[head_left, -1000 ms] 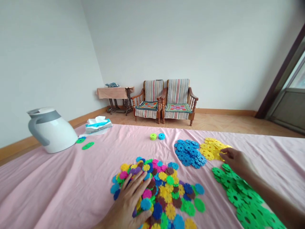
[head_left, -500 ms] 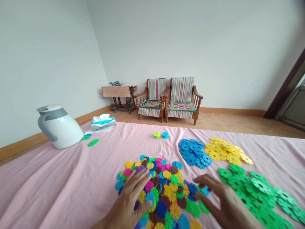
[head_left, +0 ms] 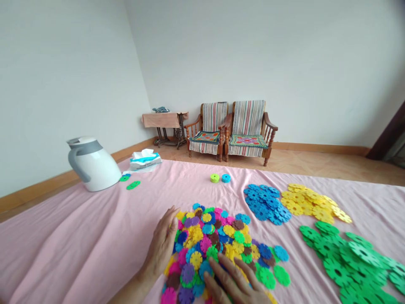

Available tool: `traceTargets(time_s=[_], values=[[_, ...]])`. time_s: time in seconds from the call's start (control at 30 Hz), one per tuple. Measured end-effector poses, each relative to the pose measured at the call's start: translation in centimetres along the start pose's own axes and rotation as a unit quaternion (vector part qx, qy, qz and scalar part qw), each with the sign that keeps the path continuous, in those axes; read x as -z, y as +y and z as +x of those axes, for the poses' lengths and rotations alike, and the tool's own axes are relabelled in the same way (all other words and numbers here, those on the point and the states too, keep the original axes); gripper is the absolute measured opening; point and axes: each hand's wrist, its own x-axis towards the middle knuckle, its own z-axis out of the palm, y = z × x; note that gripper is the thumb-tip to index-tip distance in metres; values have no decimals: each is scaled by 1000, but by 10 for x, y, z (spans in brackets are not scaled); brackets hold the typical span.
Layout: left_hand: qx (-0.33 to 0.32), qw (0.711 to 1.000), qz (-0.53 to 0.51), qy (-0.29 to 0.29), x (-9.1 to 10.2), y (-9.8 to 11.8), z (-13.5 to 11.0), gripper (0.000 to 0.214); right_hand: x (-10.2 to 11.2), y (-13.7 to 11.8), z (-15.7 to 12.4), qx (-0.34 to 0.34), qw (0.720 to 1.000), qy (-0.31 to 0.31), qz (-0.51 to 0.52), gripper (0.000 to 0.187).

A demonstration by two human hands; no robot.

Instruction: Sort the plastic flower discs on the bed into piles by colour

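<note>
A heap of mixed-colour snowflake discs (head_left: 221,245) lies on the pink cloth (head_left: 95,236) in front of me. My left hand (head_left: 162,246) rests against the heap's left edge, fingers stretched out and close together. My right hand (head_left: 236,283) lies flat on the near part of the heap with its fingers spread. Neither hand holds anything I can see. Sorted piles lie to the right: blue discs (head_left: 265,204), yellow discs (head_left: 313,202) and green discs (head_left: 351,257).
A white kettle (head_left: 93,163) stands at the far left, with a tissue pack (head_left: 145,160) and a few green discs (head_left: 133,185) by it. One green and one blue small disc (head_left: 220,177) sit mid-table. Two wooden chairs (head_left: 234,131) and a small table stand by the far wall.
My right hand has left the yellow pile and come back onto the near part of the mixed heap. My left hand slid to the heap's left edge. The view shifted left.
</note>
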Motion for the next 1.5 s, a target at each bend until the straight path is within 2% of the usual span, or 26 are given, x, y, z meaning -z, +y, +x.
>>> traceTargets(time_s=[0.07,0.13,0.2,0.3,0.4,0.47,0.53,0.6,0.67,0.73,0.87,1.1,1.2,1.4,1.5], values=[[15,999,-28,-3,0,2,0,50,3,15,4,22,999,-26,-33,40],[28,998,-57,1,2,5,1,53,2,22,7,15,998,-44,-46,45],[35,996,-75,18,5,8,3,55,-3,17,13,-20,999,-14,-29,33],[27,994,-82,71,14,8,8,54,-22,-7,30,-72,992,103,26,23],[20,990,-86,110,22,3,13,53,-51,-41,52,-65,979,173,87,20],[20,989,-89,119,26,-2,15,53,-76,-65,65,-57,967,213,125,23],[27,988,-102,114,27,-7,17,54,-101,-86,73,-78,952,260,141,30],[38,988,-112,99,26,-9,18,55,-119,-99,76,-57,961,237,131,30],[47,990,-105,79,24,-8,17,55,-126,-101,76,-37,971,203,122,28],[52,994,-87,50,20,-4,15,52,-120,-93,73,-28,973,195,122,28],[43,998,-43,-10,13,3,11,47,-89,-62,64,9,977,176,118,31],[-47,995,64,-60,5,-3,7,39,-46,-21,44,26,983,149,105,37],[-85,991,77,-75,4,-1,3,37,-33,-6,31,46,989,86,109,37],[-128,981,90,-115,2,6,-4,33,-2,22,8,36,994,-6,103,34],[-146,976,85,-140,1,9,-5,31,10,27,1,0,992,-39,116,28]])
